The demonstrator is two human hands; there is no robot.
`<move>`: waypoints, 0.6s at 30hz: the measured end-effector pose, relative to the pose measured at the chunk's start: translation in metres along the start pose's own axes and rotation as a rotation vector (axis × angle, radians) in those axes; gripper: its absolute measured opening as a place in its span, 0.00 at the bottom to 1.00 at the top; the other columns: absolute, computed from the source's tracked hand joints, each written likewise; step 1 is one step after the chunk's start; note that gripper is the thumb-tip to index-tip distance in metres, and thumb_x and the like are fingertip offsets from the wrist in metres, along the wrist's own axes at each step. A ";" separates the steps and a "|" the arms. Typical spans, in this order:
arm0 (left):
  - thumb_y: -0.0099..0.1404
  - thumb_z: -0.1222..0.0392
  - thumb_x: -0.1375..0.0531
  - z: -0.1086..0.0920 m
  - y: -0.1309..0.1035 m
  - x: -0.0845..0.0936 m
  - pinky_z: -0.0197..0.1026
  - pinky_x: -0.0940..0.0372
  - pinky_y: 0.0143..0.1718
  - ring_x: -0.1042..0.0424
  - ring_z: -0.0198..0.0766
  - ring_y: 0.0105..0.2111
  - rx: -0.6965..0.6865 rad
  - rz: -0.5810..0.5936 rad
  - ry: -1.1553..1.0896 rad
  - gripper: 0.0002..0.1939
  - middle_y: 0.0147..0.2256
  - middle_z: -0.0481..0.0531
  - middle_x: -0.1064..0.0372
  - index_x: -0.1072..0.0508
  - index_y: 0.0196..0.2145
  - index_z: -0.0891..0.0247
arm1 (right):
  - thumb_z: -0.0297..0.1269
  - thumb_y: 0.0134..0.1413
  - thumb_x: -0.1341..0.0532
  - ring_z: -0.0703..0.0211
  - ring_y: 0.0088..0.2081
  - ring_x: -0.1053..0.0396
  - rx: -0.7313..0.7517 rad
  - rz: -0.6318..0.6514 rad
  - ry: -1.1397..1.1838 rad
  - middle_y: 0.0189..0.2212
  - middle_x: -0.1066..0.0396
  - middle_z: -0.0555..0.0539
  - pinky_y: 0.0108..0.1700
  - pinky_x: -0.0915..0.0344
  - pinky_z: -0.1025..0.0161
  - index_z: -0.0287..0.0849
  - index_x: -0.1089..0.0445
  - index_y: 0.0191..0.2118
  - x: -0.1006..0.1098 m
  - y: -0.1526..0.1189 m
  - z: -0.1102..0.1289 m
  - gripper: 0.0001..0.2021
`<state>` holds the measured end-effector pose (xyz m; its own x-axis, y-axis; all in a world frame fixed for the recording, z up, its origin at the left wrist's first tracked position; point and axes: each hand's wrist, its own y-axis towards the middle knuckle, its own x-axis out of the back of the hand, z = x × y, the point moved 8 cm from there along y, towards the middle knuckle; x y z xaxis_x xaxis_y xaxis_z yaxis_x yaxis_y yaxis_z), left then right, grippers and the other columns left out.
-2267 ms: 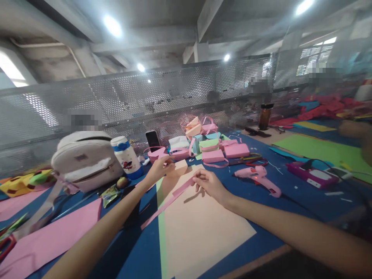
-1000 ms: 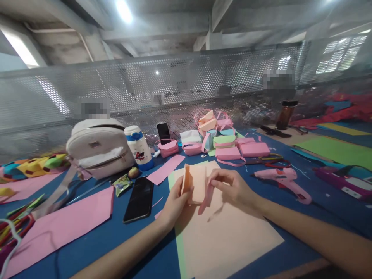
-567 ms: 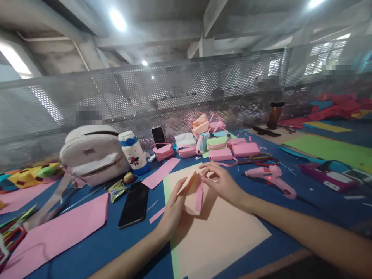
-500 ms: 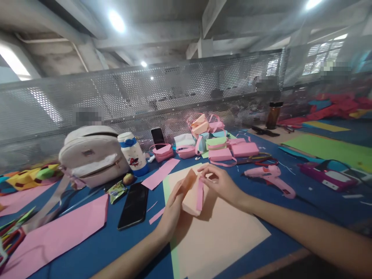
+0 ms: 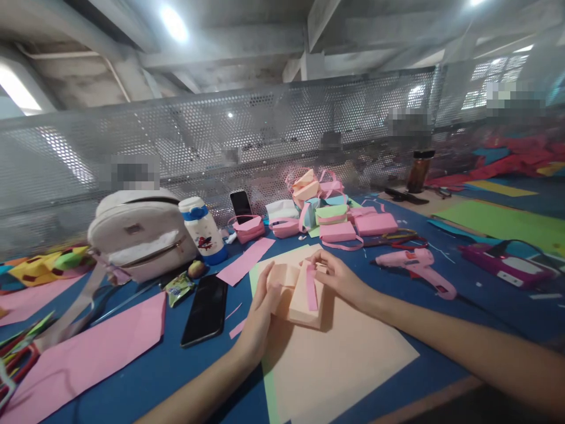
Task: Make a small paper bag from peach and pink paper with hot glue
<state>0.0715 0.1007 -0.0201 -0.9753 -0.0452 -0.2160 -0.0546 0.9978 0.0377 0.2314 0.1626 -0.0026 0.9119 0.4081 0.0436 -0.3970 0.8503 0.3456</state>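
Observation:
Between my hands is a small peach paper bag [image 5: 303, 307], folded like a box, its flap raised on the left. A narrow pink paper strip [image 5: 312, 294] lies down its front face. My left hand [image 5: 260, 315] is closed round the bag's left side and flap. At the upper right edge, my right hand [image 5: 338, 275] has its fingers bent onto the bag near the strip's top end; its fingertips are partly hidden. Beneath lie a large peach paper sheet [image 5: 353, 359] and a green sheet [image 5: 270, 388] showing along its left edge.
A pink glue gun [image 5: 412, 265] lies to the right, near a purple device [image 5: 498, 265]. Finished small paper bags [image 5: 338, 231] cluster at the back. Leftward are a black phone [image 5: 205, 309], a bottle [image 5: 203, 232], a white backpack [image 5: 141, 235], pink paper [image 5: 97, 353] and red-handled scissors [image 5: 22, 365].
The bag has turned and tilted so its front face shows more and its flap stands wider open at the left. Both hands still hold it, the right fingers a little further right.

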 end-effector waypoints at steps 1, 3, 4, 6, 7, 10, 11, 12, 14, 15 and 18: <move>0.68 0.54 0.43 -0.009 0.004 0.005 0.49 0.39 0.55 0.37 0.50 0.58 -0.084 -0.001 0.145 0.29 0.60 0.58 0.39 0.46 0.65 0.52 | 0.45 0.55 0.37 0.51 0.46 0.31 -0.002 0.008 0.006 0.36 0.35 0.49 0.48 0.39 0.57 0.45 0.39 0.34 -0.001 0.000 -0.001 0.11; 0.68 0.59 0.44 -0.036 0.008 0.010 0.52 0.43 0.58 0.42 0.50 0.61 -0.372 -0.006 0.516 0.26 0.61 0.59 0.43 0.42 0.62 0.53 | 0.45 0.56 0.38 0.51 0.48 0.31 -0.002 0.019 0.010 0.38 0.34 0.48 0.49 0.39 0.57 0.45 0.39 0.35 -0.002 -0.001 0.000 0.11; 0.67 0.62 0.44 -0.048 0.007 0.009 0.54 0.45 0.58 0.44 0.51 0.61 -0.522 -0.002 0.722 0.23 0.60 0.59 0.43 0.37 0.59 0.55 | 0.45 0.56 0.38 0.50 0.48 0.32 0.000 0.023 0.009 0.39 0.33 0.48 0.49 0.39 0.57 0.45 0.38 0.35 -0.003 -0.002 0.001 0.11; 0.66 0.66 0.45 -0.059 0.004 0.002 0.57 0.45 0.55 0.39 0.52 0.55 -0.703 0.043 1.077 0.14 0.52 0.59 0.36 0.26 0.47 0.57 | 0.44 0.57 0.38 0.51 0.49 0.33 0.007 0.029 0.002 0.41 0.32 0.47 0.49 0.39 0.58 0.45 0.37 0.36 -0.005 -0.004 0.004 0.10; 0.67 0.67 0.46 -0.060 0.001 -0.003 0.57 0.43 0.53 0.36 0.51 0.50 -0.740 0.093 1.192 0.12 0.46 0.59 0.33 0.24 0.42 0.58 | 0.43 0.58 0.38 0.51 0.49 0.33 0.014 0.034 -0.004 0.43 0.32 0.46 0.49 0.39 0.58 0.45 0.37 0.36 -0.007 -0.005 0.007 0.09; 0.68 0.69 0.50 -0.057 -0.009 -0.020 0.49 0.38 0.44 0.32 0.45 0.40 -0.702 0.289 1.210 0.15 0.37 0.56 0.30 0.23 0.40 0.60 | 0.40 0.60 0.40 0.52 0.50 0.34 0.047 0.056 -0.058 0.46 0.31 0.46 0.49 0.39 0.58 0.45 0.36 0.37 -0.011 -0.009 0.016 0.06; 0.68 0.70 0.51 -0.056 -0.011 -0.024 0.46 0.37 0.42 0.31 0.44 0.39 -0.645 0.338 1.138 0.16 0.38 0.56 0.29 0.24 0.41 0.61 | 0.39 0.61 0.40 0.52 0.50 0.34 0.063 0.063 -0.087 0.47 0.31 0.46 0.50 0.39 0.58 0.45 0.36 0.37 -0.013 -0.010 0.019 0.05; 0.68 0.70 0.51 -0.055 -0.013 -0.027 0.44 0.36 0.42 0.30 0.43 0.40 -0.571 0.364 1.063 0.16 0.39 0.56 0.28 0.25 0.43 0.62 | 0.37 0.61 0.41 0.52 0.51 0.34 0.080 0.068 -0.116 0.48 0.31 0.46 0.51 0.39 0.57 0.45 0.35 0.38 -0.014 -0.011 0.022 0.04; 0.67 0.70 0.51 -0.053 -0.012 -0.027 0.41 0.34 0.42 0.27 0.40 0.40 -0.419 0.352 0.968 0.16 0.41 0.55 0.26 0.26 0.46 0.62 | 0.36 0.61 0.41 0.52 0.51 0.34 0.109 0.075 -0.155 0.49 0.30 0.45 0.52 0.40 0.56 0.45 0.35 0.38 -0.016 -0.012 0.025 0.02; 0.67 0.69 0.51 -0.051 -0.011 -0.026 0.40 0.34 0.41 0.26 0.39 0.39 -0.361 0.340 0.957 0.16 0.41 0.54 0.24 0.27 0.47 0.62 | 0.35 0.61 0.42 0.52 0.51 0.34 0.116 0.078 -0.163 0.49 0.30 0.45 0.52 0.40 0.56 0.45 0.35 0.38 -0.017 -0.012 0.026 0.01; 0.68 0.69 0.51 -0.056 -0.012 -0.027 0.42 0.34 0.40 0.26 0.42 0.38 -0.406 0.311 1.079 0.18 0.40 0.55 0.23 0.31 0.52 0.63 | 0.35 0.62 0.42 0.52 0.50 0.34 0.113 0.079 -0.154 0.48 0.30 0.46 0.51 0.40 0.56 0.45 0.35 0.37 -0.018 -0.012 0.023 0.02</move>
<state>0.0860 0.0871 0.0399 -0.6245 -0.0153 0.7809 0.3417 0.8937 0.2908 0.2217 0.1375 0.0139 0.8870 0.4088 0.2146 -0.4615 0.7713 0.4383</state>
